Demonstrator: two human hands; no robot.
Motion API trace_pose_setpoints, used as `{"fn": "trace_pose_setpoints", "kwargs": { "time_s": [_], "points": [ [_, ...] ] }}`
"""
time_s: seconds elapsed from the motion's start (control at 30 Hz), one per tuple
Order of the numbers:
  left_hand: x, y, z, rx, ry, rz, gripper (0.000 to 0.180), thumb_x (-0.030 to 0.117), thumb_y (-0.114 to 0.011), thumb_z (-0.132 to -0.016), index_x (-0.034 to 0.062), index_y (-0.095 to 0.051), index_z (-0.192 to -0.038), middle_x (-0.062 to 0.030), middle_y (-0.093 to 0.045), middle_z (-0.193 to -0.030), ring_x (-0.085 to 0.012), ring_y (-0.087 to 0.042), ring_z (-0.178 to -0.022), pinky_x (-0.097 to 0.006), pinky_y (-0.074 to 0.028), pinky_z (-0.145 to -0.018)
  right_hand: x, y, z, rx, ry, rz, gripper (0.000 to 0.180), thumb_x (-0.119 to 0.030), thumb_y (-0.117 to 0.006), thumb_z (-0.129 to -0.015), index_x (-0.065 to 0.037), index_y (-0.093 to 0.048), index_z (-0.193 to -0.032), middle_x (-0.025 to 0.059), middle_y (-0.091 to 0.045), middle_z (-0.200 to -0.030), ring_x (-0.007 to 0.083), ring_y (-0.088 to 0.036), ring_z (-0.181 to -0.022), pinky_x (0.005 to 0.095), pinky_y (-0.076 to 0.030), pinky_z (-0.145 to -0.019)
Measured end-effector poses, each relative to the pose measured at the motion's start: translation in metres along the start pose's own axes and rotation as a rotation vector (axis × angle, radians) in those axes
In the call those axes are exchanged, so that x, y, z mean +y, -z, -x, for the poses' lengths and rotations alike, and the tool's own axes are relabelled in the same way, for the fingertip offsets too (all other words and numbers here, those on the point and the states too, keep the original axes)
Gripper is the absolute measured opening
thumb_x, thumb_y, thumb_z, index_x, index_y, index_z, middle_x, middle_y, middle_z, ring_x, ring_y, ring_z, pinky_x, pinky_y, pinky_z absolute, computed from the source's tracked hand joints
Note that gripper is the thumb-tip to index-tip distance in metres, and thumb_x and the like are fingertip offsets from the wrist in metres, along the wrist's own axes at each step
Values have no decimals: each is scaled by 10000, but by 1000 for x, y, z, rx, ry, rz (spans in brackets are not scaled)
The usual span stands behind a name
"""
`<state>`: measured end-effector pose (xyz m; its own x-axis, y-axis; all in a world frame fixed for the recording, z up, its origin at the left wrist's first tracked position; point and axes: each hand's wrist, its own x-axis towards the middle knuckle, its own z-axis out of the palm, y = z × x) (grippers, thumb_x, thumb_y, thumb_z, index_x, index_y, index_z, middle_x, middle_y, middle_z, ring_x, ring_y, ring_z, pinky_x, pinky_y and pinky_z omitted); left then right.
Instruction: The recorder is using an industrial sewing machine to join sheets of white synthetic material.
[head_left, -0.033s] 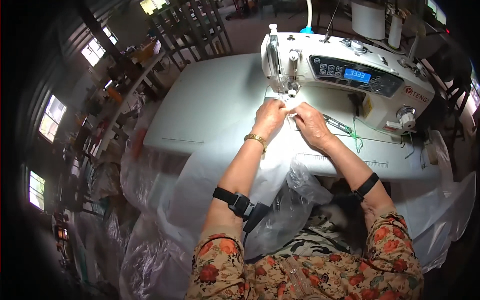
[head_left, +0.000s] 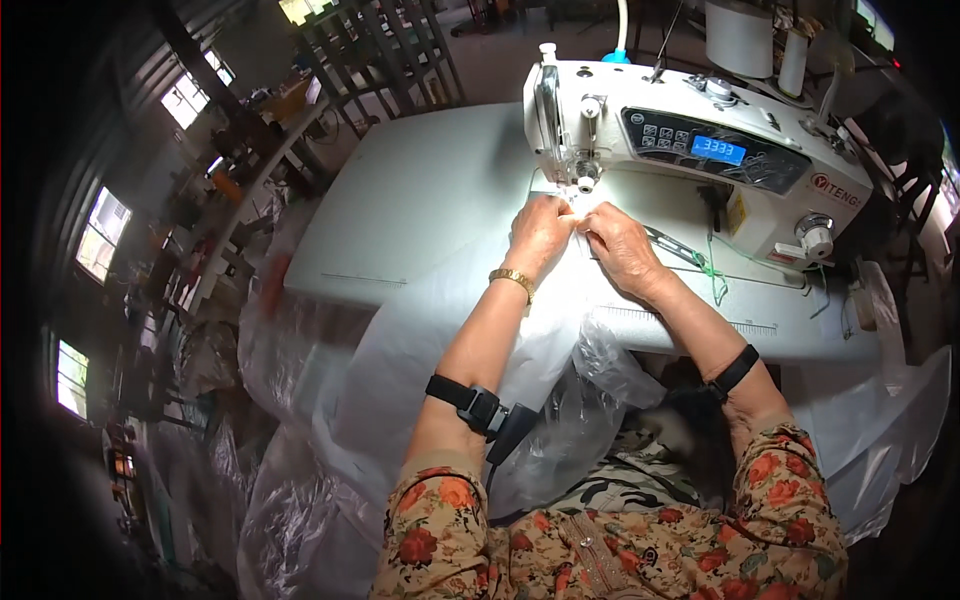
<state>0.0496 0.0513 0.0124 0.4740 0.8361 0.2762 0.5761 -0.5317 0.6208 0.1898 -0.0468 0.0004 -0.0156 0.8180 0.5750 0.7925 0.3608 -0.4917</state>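
Note:
A white sewing machine (head_left: 700, 150) with a lit blue display stands at the back of a white table (head_left: 420, 200). White fabric (head_left: 480, 320) runs from under its needle, over the front edge and down to my lap. My left hand (head_left: 540, 235) and my right hand (head_left: 620, 245) lie side by side just in front of the presser foot (head_left: 580, 185). Both hands pinch the fabric's edge, fingertips almost touching. A gold bracelet and a black strap sit on my left arm, and a black band on my right wrist.
Clear plastic bags (head_left: 590, 400) bunch between my arms below the table edge. More plastic sheets (head_left: 290, 500) lie on the floor at left. Metal snips (head_left: 670, 245) and green thread (head_left: 712, 275) lie right of my hand. Thread cones (head_left: 740, 35) stand behind the machine; chairs (head_left: 390, 50) at the back.

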Motion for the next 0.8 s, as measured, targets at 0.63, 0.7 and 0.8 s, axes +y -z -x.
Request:
{"fn": "trace_pose_setpoints", "kwargs": {
  "time_s": [0.63, 0.7, 0.8],
  "points": [
    [2, 22, 94, -7, -400, 10, 519, 198, -598, -844, -14, -513, -1309, -232, -549, -1291, -374, -526, -1207, -426, -425, -1042, -14, -10, 1, -73, 131, 260, 211, -128, -593, -889, -37, -646, -1072, 122, -632, -1031, 301, -566, -1006, 405, -429, -883],
    [-7, 23, 88, -13, -394, -11, 512, 197, -575, -844, -12, -510, -1307, -233, -529, -1319, -381, -517, -1220, -423, -415, -1056, -15, -11, 0, -90, 84, 260, 231, -164, -570, -919, -36, -648, -1095, 121, -634, -1042, 299, -558, -1018, 411, -422, -889],
    [-15, 26, 79, -54, -400, -64, 499, 201, -561, -846, -13, -508, -1293, -234, -520, -1330, -376, -514, -1224, -425, -417, -1054, -16, -12, -2, -131, 75, 286, 271, -191, -542, -945, -36, -650, -1138, 118, -632, -1110, 297, -540, -1067, 418, -412, -916]
  ]
}}
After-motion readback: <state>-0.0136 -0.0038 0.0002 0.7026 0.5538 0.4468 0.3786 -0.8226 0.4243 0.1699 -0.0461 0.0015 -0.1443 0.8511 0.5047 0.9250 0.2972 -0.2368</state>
